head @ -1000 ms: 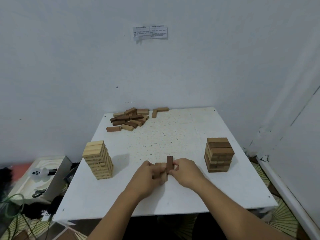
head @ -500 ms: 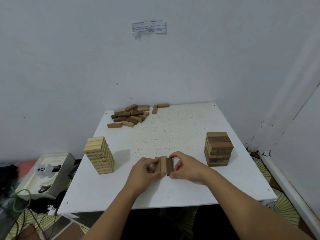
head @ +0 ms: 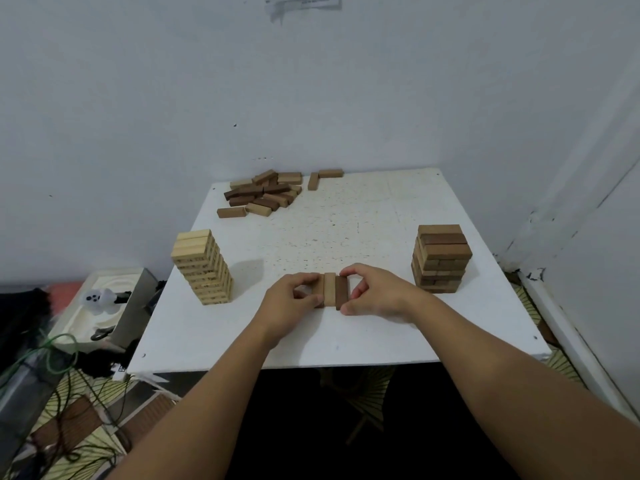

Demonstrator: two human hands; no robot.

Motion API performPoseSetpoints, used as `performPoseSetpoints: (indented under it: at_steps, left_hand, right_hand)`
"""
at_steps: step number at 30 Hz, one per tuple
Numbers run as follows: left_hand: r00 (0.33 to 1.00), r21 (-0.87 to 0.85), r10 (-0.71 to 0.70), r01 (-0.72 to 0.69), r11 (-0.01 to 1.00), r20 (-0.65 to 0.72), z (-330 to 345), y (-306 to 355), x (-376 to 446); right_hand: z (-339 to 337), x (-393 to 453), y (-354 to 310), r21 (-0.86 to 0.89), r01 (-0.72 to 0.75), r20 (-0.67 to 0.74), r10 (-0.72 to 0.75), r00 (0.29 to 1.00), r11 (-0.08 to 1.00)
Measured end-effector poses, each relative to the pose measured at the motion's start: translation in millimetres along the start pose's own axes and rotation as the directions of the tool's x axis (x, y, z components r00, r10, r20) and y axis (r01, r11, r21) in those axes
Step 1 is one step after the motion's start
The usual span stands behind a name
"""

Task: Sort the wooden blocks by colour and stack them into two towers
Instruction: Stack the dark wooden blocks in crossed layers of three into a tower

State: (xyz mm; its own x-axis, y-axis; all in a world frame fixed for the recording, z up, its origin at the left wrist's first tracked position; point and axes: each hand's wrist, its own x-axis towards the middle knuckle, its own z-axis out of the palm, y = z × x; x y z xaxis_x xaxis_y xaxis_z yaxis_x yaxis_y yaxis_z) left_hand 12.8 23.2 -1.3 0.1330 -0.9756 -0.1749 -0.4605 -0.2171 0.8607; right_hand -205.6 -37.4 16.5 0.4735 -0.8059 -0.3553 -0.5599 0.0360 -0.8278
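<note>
Three blocks (head: 330, 289) lie side by side on the tabletop (head: 346, 334), near its front edge, long sides touching: a brown one at left, partly hidden by fingers, a lighter tan one in the middle, a dark brown one at right. I see both hands on this row. Left hand (head: 294, 299) clamps its grip on the left side of the row, thumb at the near end, fingers curled over the far end. Right hand (head: 375, 294) clamps its grip on the right side the same way, thumb at the near corner of the dark block, forefinger over the far end. Row sits flat; I cannot tell if it is lifted at all. To the left, near the tabletop's left edge, stands the light tower (head: 202, 266), pale wood, many layers, upright. To the right, well apart from the hands, stands the dark tower (head: 440, 258), shorter, brown and tan layers, the top layers slightly offset. At the far left corner lies a loose pile (head: 265, 194) of mixed dark and tan blocks, with two tan strays (head: 323, 176) just beside it to the right, forming an L. Tabletop is white, speckled, set against a pale wall (head: 311, 81). A paper note (head: 303, 0) is stuck high on the wall. Clutter and cables (head: 59, 355) on the floor at left.
</note>
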Motion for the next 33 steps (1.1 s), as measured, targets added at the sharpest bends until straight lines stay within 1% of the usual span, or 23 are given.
performPoseSetpoints:
  at_steps: [5, 8, 11, 14, 16, 18, 23, 26, 28, 30, 33]
  left_hand:
    - [0.998, 0.014, -0.014, 0.013, 1.0, 0.054, -1.5, 2.3, 5.5]
    - [0.998, 0.036, -0.035, 0.033, 0.999, 0.052, -3.4, 6.4, 8.5]
    - [0.998, 0.014, -0.062, 0.062, 0.998, 0.026, -2.7, 7.2, 9.1]
    - [0.994, -0.065, -0.101, 0.098, 0.993, -0.031, -0.9, 5.6, 6.3]
    - [0.994, -0.087, -0.107, 0.103, 0.991, -0.038, 1.0, 4.8, 4.9]
    - [0.995, -0.078, -0.099, 0.096, 0.992, -0.031, 3.1, 5.5, 4.4]
    - [0.995, -0.046, -0.091, 0.089, 0.995, -0.039, 4.5, 7.5, 5.6]
    - [0.995, -0.019, -0.096, 0.095, 0.995, -0.039, 3.6, 8.4, 6.1]
    - [0.995, -0.004, -0.096, 0.096, 0.995, -0.016, 1.2, 9.8, 6.4]
    - [0.994, 0.024, -0.099, 0.098, 0.995, 0.038, -4.2, 12.2, 7.8]
    - [0.976, 0.112, -0.099, 0.078, 0.991, 0.196, -17.7, 17.3, 14.7]
  right_hand:
    - [0.1, 3.1, -2.2, -0.057, 0.003, 0.03, -0.001, 1.0, 0.998]
    - [1.5, 4.6, -5.4, -0.069, 0.007, 0.026, -0.005, 1.0, 0.998]
    - [2.5, 3.8, -1.3, -0.043, 0.008, 0.022, -0.007, 1.0, 0.999]
    - [3.9, 1.6, 4.1, -0.074, 0.012, -0.011, -0.013, 1.0, 0.997]
    - [5.9, 1.0, 7.4, -0.078, 0.002, -0.056, -0.006, 0.998, 0.997]
    - [7.9, 1.6, 10.1, -0.077, 0.006, -0.094, -0.013, 0.995, 0.997]
    - [13.9, 0.3, 11.6, -0.044, 0.035, -0.125, -0.04, 0.991, 0.998]
    - [16.9, -1.5, 12.7, -0.085, 0.063, -0.132, -0.074, 0.989, 0.994]
    - [17.1, -1.4, 12.9, -0.096, 0.071, -0.133, -0.083, 0.988, 0.993]
    - [15.2, -0.4, 13.0, -0.09, 0.069, -0.129, -0.08, 0.988, 0.994]
    - [12.5, 2.5, 14.1, -0.101, 0.064, -0.12, -0.076, 0.99, 0.993]
